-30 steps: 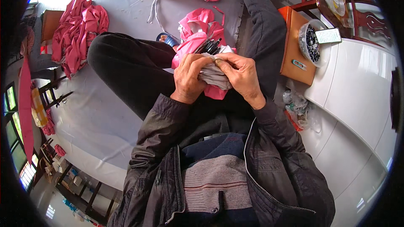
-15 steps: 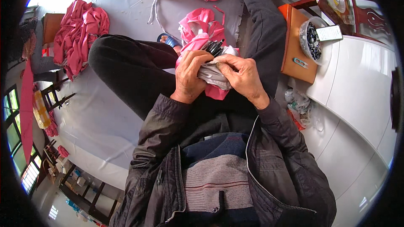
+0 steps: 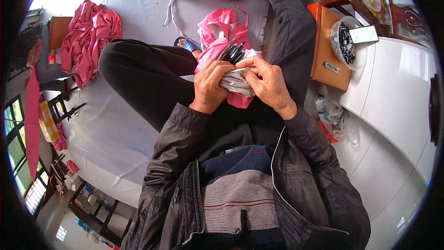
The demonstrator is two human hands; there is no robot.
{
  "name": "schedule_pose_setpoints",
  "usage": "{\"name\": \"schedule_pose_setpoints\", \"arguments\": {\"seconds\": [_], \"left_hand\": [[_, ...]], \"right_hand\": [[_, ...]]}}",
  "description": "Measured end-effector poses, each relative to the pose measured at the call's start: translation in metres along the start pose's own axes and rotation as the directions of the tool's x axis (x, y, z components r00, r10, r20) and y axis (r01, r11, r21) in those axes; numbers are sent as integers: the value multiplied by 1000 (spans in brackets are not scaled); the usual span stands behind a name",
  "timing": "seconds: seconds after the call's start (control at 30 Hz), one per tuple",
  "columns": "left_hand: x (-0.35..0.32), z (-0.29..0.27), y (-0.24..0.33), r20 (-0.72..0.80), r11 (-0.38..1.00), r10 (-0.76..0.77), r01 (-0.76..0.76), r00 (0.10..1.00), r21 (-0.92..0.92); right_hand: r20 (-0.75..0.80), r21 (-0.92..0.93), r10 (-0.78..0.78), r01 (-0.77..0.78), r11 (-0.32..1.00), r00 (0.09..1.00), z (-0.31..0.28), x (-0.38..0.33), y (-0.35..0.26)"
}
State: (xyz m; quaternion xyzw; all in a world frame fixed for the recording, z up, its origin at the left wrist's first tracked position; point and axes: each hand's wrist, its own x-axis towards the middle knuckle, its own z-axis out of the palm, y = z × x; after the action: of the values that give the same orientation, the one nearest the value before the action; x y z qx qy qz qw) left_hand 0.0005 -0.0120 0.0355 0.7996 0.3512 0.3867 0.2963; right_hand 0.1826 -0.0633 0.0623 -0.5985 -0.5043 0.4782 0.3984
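Cloth (image 3: 238,88): bunched over the lap (image 3: 231,125), pink and grey | left hand (image 3: 210,85): fingers curled round grey folds | right hand (image 3: 268,85): thumb and forefinger pinching edge | black rods (image 3: 232,53): jutting at far side | risk: slackened pinch could release folds; rod tips might snag

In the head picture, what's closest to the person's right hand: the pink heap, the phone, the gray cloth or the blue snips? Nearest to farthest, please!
1. Gray cloth: pinched in the right hand.
2. Blue snips: to the right, on the brown box.
3. Phone: farther right, by the bowl.
4. Pink heap: far over on the left.
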Motion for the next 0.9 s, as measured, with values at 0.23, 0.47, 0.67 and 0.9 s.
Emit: {"name": "schedule_pose_setpoints", "arguments": {"seconds": [0.23, 0.47, 0.67, 0.9], "left_hand": [[2, -1, 2, -18, 998, 53, -53, 998, 21], [1, -1, 2, -48, 997, 72, -70, 996, 38], [-1, 0, 3, -32, 999, 30, -29, 999, 12], [-3, -2, 6, -15, 1000, -9, 9, 1000, -7]], "right_hand": [[-2, 38, 6, -6, 999, 1000, -2, -5, 1], [-11, 2, -108, 108, 994, 994, -4, -6, 2], [30, -49, -144, 146, 988, 989, -10, -7, 1], [48, -30, -157, 159, 987, 986, -10, -8, 0]]}}
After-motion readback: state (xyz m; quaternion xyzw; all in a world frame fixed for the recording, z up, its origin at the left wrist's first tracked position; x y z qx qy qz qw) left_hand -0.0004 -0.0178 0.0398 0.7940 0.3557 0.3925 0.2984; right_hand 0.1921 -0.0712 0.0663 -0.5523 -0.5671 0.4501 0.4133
